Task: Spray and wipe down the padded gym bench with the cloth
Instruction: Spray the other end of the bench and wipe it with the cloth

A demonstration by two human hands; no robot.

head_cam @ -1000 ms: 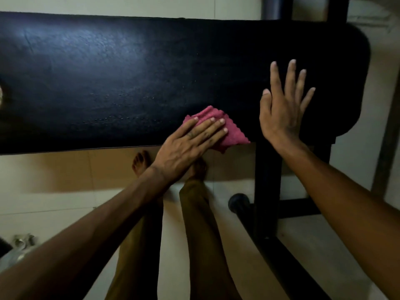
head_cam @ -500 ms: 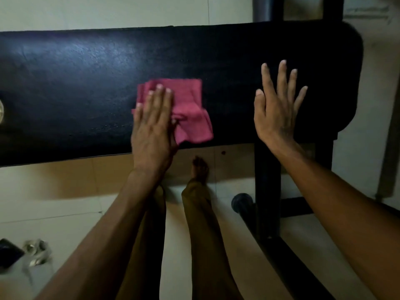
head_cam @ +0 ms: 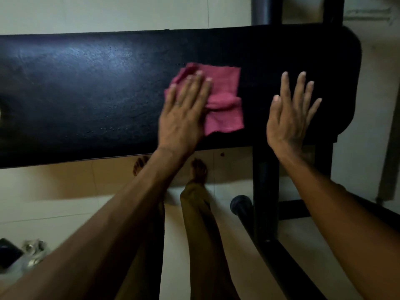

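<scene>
Head view: frame post (head_cam: 265,191) beneath bench (head_cam: 86,94).

The long black padded vinyl gym bench (head_cam: 86,94) runs from left to right across the view, its rounded right end resting over a black metal tube frame (head_cam: 265,191) that stands on the pale tiled floor (head_cam: 54,191). On the pad, right of its middle, lies a crumpled pink cloth (head_cam: 225,100), pressed flat under the left hand (head_cam: 184,118), while the right hand (head_cam: 290,118) lies flat, fingers spread, just right of the cloth. On the floor at the near left sit a blurred dark object (head_cam: 8,254) and some shiny items (head_cam: 34,252), and 2 bare feet (head_cam: 198,169) stand below the bench's near edge.
</scene>
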